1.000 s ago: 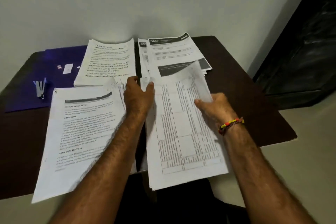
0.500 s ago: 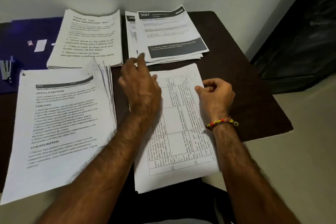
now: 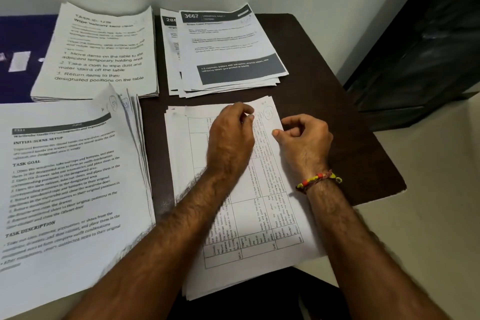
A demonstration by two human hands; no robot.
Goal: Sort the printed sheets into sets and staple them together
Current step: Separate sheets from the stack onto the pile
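Observation:
A stack of sheets printed with a table point(image 3: 259, 202) lies flat in front of me and overhangs the near edge of the dark table point(image 3: 337, 117). My left hand point(image 3: 231, 138) rests on its upper part, fingers curled near the top edge. My right hand point(image 3: 304, 138) sits at the stack's upper right corner, thumb pressing on the paper, fingers curled. To the left lies a thick pile headed "TASK GOAL" point(image 3: 67, 184) with a lifted corner. Two more piles sit at the back: "Wipe balcony table clean" point(image 3: 101, 52) and "3667" point(image 3: 228, 49).
A purple folder point(image 3: 15, 34) lies at the far left under the back pile, with small white slips point(image 3: 19, 61) on it. A white wall runs behind the table. A dark cabinet point(image 3: 428, 47) stands at the right beside pale floor. No stapler shows in the view.
The table-printed stack, held up a second ago, now lies flat. My left hand has slid right onto its top edge. The view has swung right, so the stapler left the frame.

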